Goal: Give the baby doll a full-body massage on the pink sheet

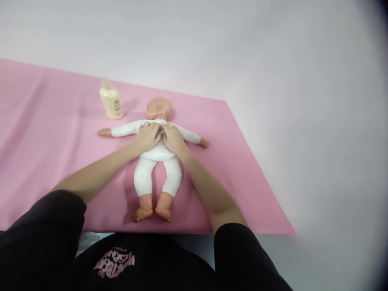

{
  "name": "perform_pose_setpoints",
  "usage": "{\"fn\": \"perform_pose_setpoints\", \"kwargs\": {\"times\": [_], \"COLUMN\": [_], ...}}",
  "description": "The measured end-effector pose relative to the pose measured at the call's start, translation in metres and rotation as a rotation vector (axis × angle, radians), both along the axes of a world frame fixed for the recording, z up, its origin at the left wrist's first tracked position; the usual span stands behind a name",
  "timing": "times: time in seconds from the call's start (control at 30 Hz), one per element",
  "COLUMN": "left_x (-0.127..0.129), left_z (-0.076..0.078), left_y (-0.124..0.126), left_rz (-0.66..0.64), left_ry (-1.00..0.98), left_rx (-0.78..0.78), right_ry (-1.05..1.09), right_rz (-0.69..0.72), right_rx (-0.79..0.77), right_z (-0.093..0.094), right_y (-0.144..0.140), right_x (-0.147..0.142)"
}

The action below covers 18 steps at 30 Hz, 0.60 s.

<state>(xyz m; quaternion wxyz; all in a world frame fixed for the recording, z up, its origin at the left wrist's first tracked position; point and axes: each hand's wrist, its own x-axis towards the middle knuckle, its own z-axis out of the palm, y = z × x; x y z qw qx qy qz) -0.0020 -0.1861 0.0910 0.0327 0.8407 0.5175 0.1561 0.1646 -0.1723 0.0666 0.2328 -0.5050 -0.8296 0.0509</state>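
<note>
A baby doll (157,161) in white clothes lies face down on a pink cloth (45,133), head away from me and arms spread wide. My left hand (147,135) rests flat on the doll's upper back, left of its spine. Beside it my right hand (173,137) presses on the right side of the back. The two hands touch each other at the middle. Neither hand grips anything. The doll's bare feet point toward me.
A cream pump bottle (111,101) stands upright on the pink cloth, left of the doll's head. The cloth's right edge (257,161) runs diagonally over a white surface (318,121). My black sleeves and shirt fill the bottom of the view.
</note>
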Motion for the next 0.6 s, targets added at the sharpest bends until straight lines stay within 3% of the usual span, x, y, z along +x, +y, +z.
{"fn": "perform_pose_setpoints", "kwargs": {"times": [0.6], "left_x": [-0.006], "left_z": [-0.009], "left_y": [0.019], "left_rz": [-0.046], "left_ry": [-0.092], "left_rx": [0.019], "right_ry": [0.056], "right_rz": [-0.054], "right_rx": [-0.057], "right_z": [-0.003], "right_y": [0.004], "right_x": [0.002]}}
